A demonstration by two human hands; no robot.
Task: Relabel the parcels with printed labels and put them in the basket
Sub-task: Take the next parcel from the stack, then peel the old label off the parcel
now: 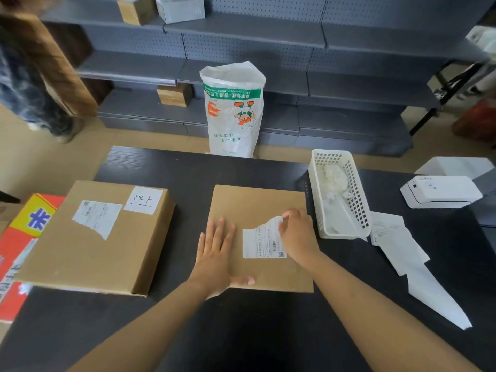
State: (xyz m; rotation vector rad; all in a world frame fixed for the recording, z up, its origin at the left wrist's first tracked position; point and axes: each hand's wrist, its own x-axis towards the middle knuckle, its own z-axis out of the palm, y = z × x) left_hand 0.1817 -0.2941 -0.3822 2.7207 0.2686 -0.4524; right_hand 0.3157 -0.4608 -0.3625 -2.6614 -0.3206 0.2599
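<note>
Behind everything, grey shelving (241, 36) with a white printed sack (233, 111) leaning against it on the floor. In front, a black table (255, 331) bearing the rest. At left on it, a large cardboard parcel (96, 251) with a torn white label and a handwritten slip on top, lying partly over a red and yellow box (24, 237). At centre, a flat cardboard parcel (257, 210), just beside a white perforated basket (339, 194) holding crumpled white paper. Farther right, a white label printer (440, 191), and nearer, loose white backing strips (408, 253) lying on the tabletop. On the flat parcel, left hand (216, 253) spread wide and pressed flat, thumb hooked over the near edge. Right hand (296, 234) pinching the torn upper corner of a printed label (261, 244), corner lifted, lower part flat against the cardboard.
</note>
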